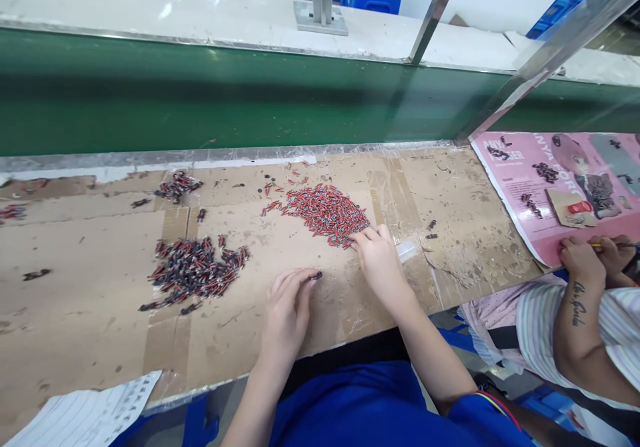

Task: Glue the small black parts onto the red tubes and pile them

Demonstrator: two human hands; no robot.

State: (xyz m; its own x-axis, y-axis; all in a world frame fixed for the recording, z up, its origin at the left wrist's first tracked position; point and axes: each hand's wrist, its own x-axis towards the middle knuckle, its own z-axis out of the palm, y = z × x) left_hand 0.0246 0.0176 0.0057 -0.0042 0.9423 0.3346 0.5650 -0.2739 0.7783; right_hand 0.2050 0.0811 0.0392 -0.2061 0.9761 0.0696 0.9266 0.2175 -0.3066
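Red-and-silver small parts (325, 212) lie heaped on the cardboard (230, 334). Stretched forward, the right hand (377, 254) dips its fingertips to their near right edge; whether it pinches one, I cannot tell. Fingers curled inward, the left hand (289, 300) grips a small dark piece (317, 276) at thumb and index, right of the black-and-red pile (195, 270).

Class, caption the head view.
Left hand holds a small dark part; right hand touches a heap of slim red parts.

Shirt (345, 404): blue | right sleeve (467, 417): short, red-and-yellow trim (499, 406) | left hand (287, 304), right hand (379, 260): bare
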